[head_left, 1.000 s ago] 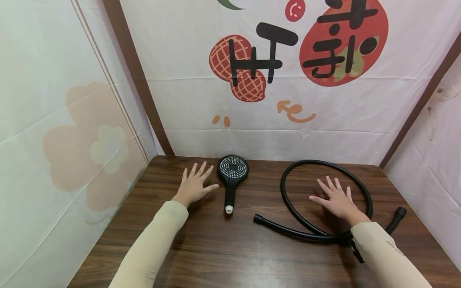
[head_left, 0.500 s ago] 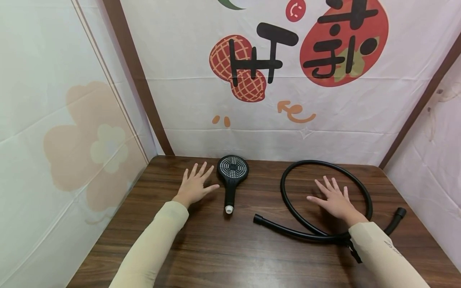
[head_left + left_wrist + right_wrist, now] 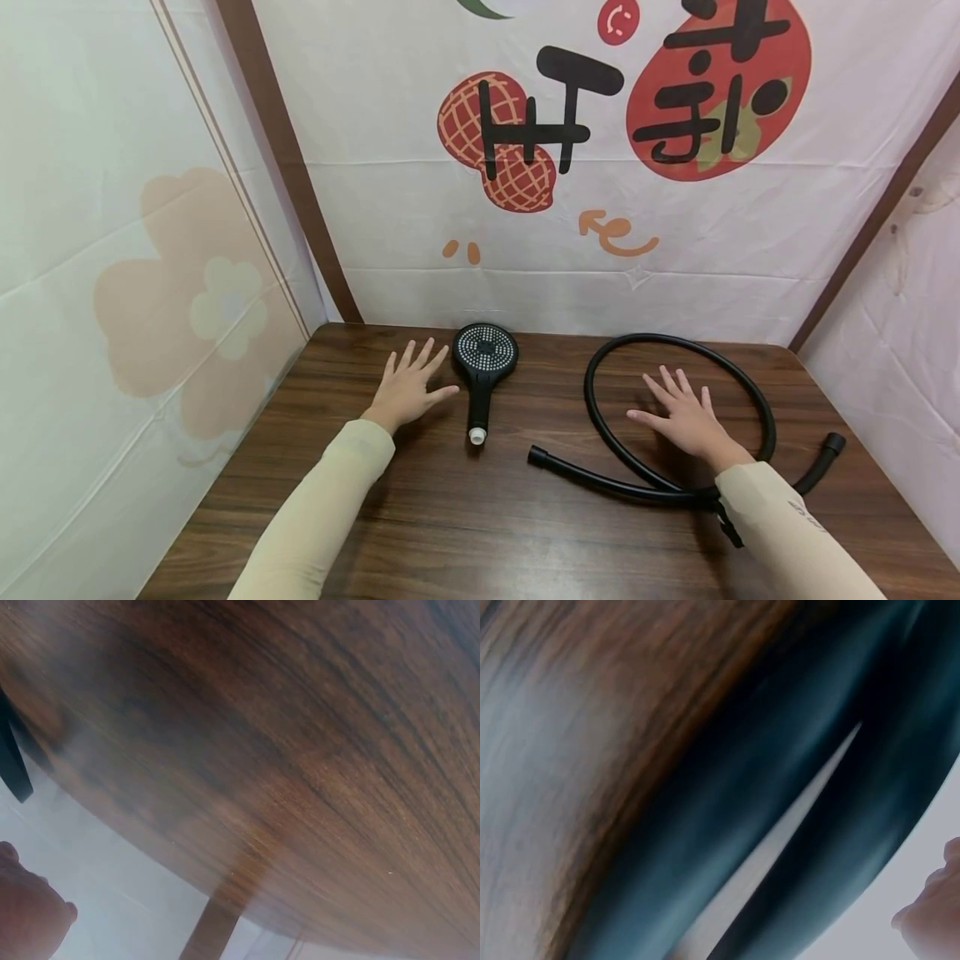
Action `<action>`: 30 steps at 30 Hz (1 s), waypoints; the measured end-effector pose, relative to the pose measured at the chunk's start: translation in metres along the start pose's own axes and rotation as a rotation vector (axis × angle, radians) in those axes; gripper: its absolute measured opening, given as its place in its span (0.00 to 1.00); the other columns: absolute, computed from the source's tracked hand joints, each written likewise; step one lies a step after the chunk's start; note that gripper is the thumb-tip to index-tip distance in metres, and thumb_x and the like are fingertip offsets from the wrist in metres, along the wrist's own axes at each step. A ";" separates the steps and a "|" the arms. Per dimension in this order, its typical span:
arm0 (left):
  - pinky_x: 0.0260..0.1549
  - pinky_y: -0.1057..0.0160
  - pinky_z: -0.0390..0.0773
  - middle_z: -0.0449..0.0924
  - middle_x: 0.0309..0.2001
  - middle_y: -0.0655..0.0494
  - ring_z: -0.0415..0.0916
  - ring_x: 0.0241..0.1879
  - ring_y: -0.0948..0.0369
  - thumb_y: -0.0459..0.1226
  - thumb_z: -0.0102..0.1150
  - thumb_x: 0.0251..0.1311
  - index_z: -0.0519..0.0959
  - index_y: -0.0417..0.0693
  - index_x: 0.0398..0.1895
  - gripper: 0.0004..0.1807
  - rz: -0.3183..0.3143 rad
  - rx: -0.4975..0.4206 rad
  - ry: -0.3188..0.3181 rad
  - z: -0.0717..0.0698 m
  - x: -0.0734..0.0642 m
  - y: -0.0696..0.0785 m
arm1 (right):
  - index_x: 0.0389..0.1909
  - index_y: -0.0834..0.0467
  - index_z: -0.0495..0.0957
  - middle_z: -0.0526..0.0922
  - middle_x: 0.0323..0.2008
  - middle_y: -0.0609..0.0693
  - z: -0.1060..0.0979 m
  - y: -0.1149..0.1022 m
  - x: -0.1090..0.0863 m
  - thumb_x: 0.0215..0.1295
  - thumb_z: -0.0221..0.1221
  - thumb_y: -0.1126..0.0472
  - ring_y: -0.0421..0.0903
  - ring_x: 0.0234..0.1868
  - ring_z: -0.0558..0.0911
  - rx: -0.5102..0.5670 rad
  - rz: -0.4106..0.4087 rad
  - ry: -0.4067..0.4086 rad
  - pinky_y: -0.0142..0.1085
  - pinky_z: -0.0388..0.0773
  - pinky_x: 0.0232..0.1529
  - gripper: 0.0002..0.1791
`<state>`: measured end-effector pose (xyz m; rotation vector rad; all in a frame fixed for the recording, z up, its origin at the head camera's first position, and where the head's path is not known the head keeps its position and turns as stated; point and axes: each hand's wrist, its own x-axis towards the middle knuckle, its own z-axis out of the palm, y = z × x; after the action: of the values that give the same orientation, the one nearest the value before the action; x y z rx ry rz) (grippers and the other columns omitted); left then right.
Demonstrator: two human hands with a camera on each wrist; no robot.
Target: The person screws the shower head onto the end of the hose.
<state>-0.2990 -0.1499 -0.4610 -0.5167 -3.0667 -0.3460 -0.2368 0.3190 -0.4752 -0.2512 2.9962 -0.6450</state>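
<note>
Over here a dark wood-grain worktop (image 3: 450,533) stands against a white cloth (image 3: 390,292) printed with a red peanut (image 3: 517,190), a round red fruit (image 3: 722,67) and a small red smiley (image 3: 618,21). Thick black characters (image 3: 536,133) cross the peanut. To the left, another pale sheet (image 3: 45,375) carries a peach flower (image 3: 172,304); brown bands (image 3: 283,142) slant down towards the worktop's far corners.

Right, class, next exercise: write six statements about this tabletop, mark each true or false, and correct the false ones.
1. The shower head lies nozzle side up. True.
2. The black hose is curled into a loop. True.
3. The hose is joined to the shower head. False: they lie apart.
4. The left hand and right hand have spread fingers. True.
5. The right hand grips the hose. False: it holds nothing.
6. The shower head is entirely black. False: a white connector shows at its end.
</note>
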 end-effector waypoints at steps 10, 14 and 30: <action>0.75 0.37 0.36 0.40 0.81 0.52 0.32 0.80 0.44 0.67 0.45 0.66 0.49 0.62 0.80 0.44 0.031 -0.007 0.001 0.003 0.003 0.003 | 0.79 0.52 0.48 0.38 0.79 0.64 -0.001 -0.009 0.000 0.66 0.51 0.29 0.68 0.79 0.34 0.012 0.005 -0.014 0.72 0.24 0.68 0.50; 0.75 0.37 0.38 0.40 0.81 0.52 0.32 0.80 0.44 0.67 0.45 0.65 0.49 0.61 0.80 0.45 0.042 0.010 0.002 0.005 0.003 0.004 | 0.79 0.51 0.48 0.37 0.79 0.64 -0.001 -0.009 0.001 0.66 0.52 0.29 0.68 0.79 0.35 0.013 0.001 -0.011 0.72 0.24 0.68 0.50; 0.76 0.39 0.40 0.40 0.82 0.54 0.35 0.81 0.45 0.67 0.44 0.66 0.48 0.62 0.80 0.44 0.055 0.011 -0.026 0.006 0.004 0.017 | 0.79 0.53 0.50 0.39 0.79 0.64 0.006 -0.013 0.005 0.65 0.52 0.29 0.68 0.79 0.35 0.015 -0.010 -0.008 0.72 0.25 0.68 0.50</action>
<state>-0.2973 -0.1315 -0.4630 -0.6089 -3.0705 -0.3237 -0.2390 0.3039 -0.4755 -0.2668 2.9830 -0.6656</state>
